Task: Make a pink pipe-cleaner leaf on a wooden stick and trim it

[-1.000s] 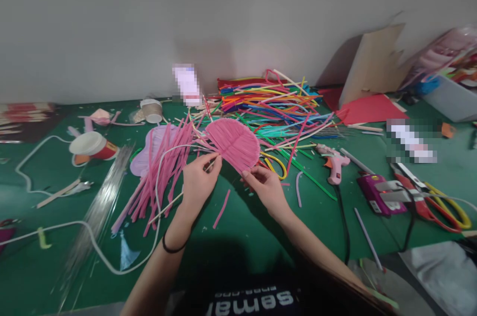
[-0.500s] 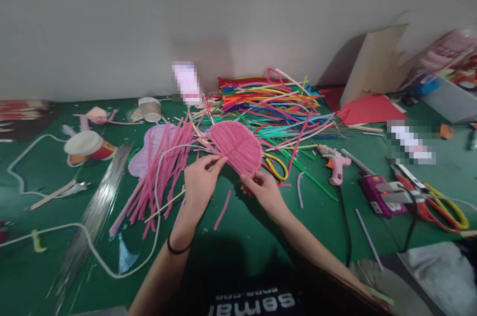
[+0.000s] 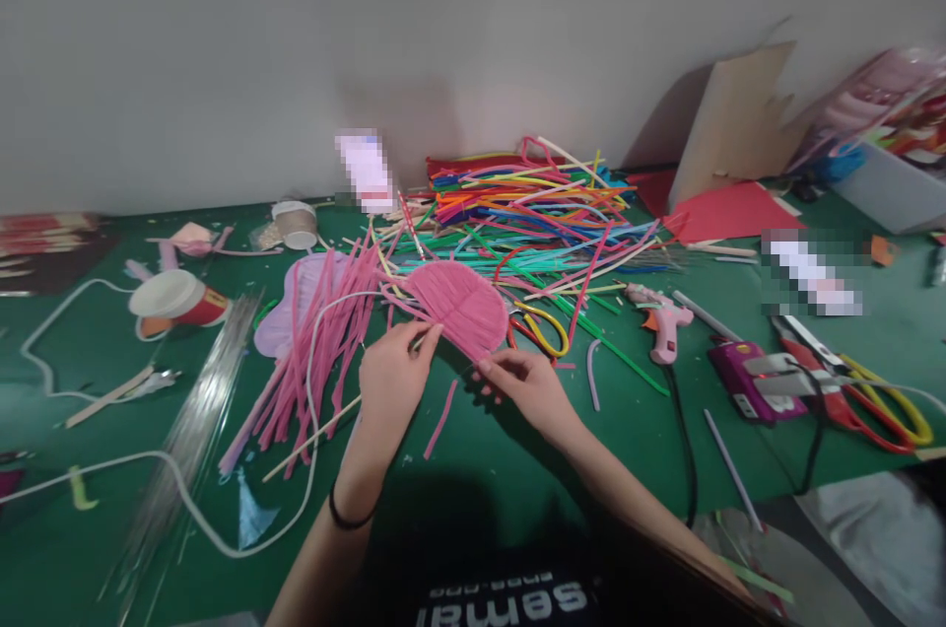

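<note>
A rounded pink piece made of pipe cleaners [image 3: 462, 304] is held up over the table, with a crease down its middle. My left hand [image 3: 395, 376] pinches its lower left edge between thumb and fingers. At its lower right edge, my right hand [image 3: 526, 385] grips it between thumb and forefinger, the other fingers curled beneath. Loose ends stick out at the piece's left side, close to a heap of pink pipe cleaners [image 3: 344, 331]. A thin wooden stick [image 3: 310, 438] lies by my left wrist. One short pink pipe cleaner [image 3: 441, 420] rests on the table between my hands.
Multicoloured pipe cleaners [image 3: 517, 198] are piled at the back. Yellow-handled scissors [image 3: 543, 326], a pink glue gun [image 3: 665, 319] and a purple power adapter [image 3: 746, 381] lie to the right. A paper cup [image 3: 181, 302], thin wires [image 3: 203, 410] and a white cord [image 3: 184, 499] are on the left.
The pink piece has moved slightly down and left in view, with both hands still on it. The camera view has shifted a little.
</note>
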A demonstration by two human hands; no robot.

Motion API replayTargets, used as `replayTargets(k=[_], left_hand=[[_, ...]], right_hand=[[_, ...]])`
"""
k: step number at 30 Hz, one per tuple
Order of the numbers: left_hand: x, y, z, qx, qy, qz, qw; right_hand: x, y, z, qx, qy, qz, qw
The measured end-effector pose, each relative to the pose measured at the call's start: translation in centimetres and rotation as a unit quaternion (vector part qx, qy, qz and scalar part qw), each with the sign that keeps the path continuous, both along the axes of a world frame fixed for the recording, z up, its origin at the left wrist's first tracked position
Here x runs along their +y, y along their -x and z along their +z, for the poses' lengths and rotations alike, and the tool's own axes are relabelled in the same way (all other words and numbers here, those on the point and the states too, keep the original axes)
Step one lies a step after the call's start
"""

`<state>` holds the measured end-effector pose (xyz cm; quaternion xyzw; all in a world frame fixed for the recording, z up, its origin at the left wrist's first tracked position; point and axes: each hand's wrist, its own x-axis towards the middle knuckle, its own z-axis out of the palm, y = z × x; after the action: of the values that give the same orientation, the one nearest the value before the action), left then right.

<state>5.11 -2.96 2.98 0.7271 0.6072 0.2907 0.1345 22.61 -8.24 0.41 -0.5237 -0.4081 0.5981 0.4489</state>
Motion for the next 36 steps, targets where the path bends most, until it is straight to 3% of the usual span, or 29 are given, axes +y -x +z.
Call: replayTargets(k=[3,6,9,13,15,17,20,23,26,31,36], left_hand=[[-2.1,0.5,-1.6,0.072,0.041,-0.03,0.996],[-4.3,0.5,-3.1,0.132,0.052,-0.022,0.99],[-5.4,0.1,-3.9,0.211,-0.009,-0.011,0.977],[-5.4,-0.4,-3.9,0.242,-0.077,-0.002,0.967],[-5.4,-0.4,-3.8,0.222,-0.103,-0.01,0.97],[-5.7,-0.4,-3.9,0.183,-0.128,-0.061,0.973],[-6.8,-0.1,-4.3,0.155,-0.134,-0.172,0.964],[-8.0,0.3,-4.9,0.196,-0.108,-0.243,0.944],[-8.7,0.7,-5.5,0.239,-0.083,-0.266,0.93],[-9.0,0.9,-5.8,0.265,-0.05,-0.26,0.927],[-9.0,0.8,-5.7,0.27,-0.045,-0.264,0.925]], right_hand=[[-1.9,0.0,-1.1,-0.14,-0.015,0.034,0.989],[-4.5,-0.3,-2.3,-0.278,-0.102,0.034,0.955],[-6.2,-1.0,-3.2,-0.384,-0.22,0.037,0.896],[-5.7,-2.1,-3.4,-0.489,-0.364,0.067,0.79],[-4.7,-2.6,-3.3,-0.509,-0.422,0.083,0.745],[-3.8,-2.9,-3.3,-0.514,-0.463,0.102,0.715],[-3.0,-3.3,-3.3,-0.515,-0.489,0.127,0.693],[-2.6,-3.5,-3.3,-0.514,-0.498,0.143,0.683],[-2.3,-3.8,-3.0,-0.511,-0.514,0.153,0.672],[-1.5,-4.5,-2.6,-0.516,-0.573,0.193,0.608],[-0.3,-4.8,-2.4,-0.496,-0.599,0.236,0.583]])
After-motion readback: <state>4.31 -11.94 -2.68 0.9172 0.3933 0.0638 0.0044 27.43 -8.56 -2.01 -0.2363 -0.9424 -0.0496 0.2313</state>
